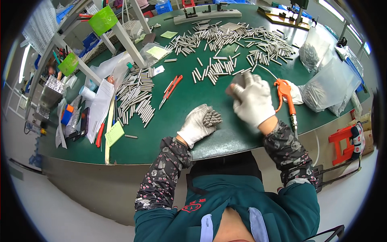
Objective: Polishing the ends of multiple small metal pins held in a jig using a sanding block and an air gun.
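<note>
My left hand point(195, 126), in a white glove, is closed around a bundle of short metal pins point(211, 118) near the table's front edge. The pin ends stick out toward the right. To the right and a little farther off, my right hand point(254, 101), also gloved in white, grips a flat grey-brown piece point(237, 85). Motion blurs this piece, and I cannot make out its kind. Beyond my right hand, many loose metal pins point(219, 66) lie scattered on the green table point(181, 90). Another heap of pins point(135, 90) lies to the left.
An orange-red utility knife point(171, 91) lies left of centre. An orange air gun point(286, 92) with a hose rests at the right, beside clear bags of pins point(316, 94). Papers point(98, 111) and a grey rack point(128, 42) stand at the left. A metal rail fixture point(207, 15) lies at the back.
</note>
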`<state>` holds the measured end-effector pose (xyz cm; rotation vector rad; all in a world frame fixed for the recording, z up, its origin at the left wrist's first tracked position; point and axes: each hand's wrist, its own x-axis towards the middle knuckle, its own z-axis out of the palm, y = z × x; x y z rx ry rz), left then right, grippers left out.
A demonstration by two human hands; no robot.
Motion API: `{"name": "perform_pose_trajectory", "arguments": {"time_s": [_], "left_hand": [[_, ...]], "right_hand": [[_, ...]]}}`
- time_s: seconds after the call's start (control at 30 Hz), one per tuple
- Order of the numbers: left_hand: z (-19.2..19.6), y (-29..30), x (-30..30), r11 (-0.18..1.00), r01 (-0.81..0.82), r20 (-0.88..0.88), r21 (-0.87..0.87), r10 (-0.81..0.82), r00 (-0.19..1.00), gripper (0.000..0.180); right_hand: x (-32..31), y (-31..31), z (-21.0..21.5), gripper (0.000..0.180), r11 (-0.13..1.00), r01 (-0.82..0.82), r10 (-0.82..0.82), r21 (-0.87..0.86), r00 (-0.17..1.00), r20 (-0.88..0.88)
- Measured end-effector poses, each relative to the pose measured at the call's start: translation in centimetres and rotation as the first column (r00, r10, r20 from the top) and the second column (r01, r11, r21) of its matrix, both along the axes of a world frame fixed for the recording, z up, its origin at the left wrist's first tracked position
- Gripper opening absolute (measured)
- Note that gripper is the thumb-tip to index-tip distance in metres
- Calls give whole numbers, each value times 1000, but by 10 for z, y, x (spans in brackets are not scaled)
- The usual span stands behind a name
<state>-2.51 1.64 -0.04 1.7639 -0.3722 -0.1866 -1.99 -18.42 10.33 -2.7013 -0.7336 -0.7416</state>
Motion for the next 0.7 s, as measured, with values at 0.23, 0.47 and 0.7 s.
{"name": "perform_pose_trajectory", "arguments": {"time_s": [0.23,0.47,0.7], "left_hand": [[5,-2,-1,988,14,140,155,-36,990,62],[11,-5,-7,986,60,0,-158,-61,998,63],[-2,-6,4,944,-162,597,289,-46,801,60]], "right_hand": [[-9,-13,-33,30,1000,1,-2,-8,991,-134],[-24,5,-18,42,971,-210,235,117,927,-291],[-21,24,-36,33,951,-151,237,268,916,-325]]}}
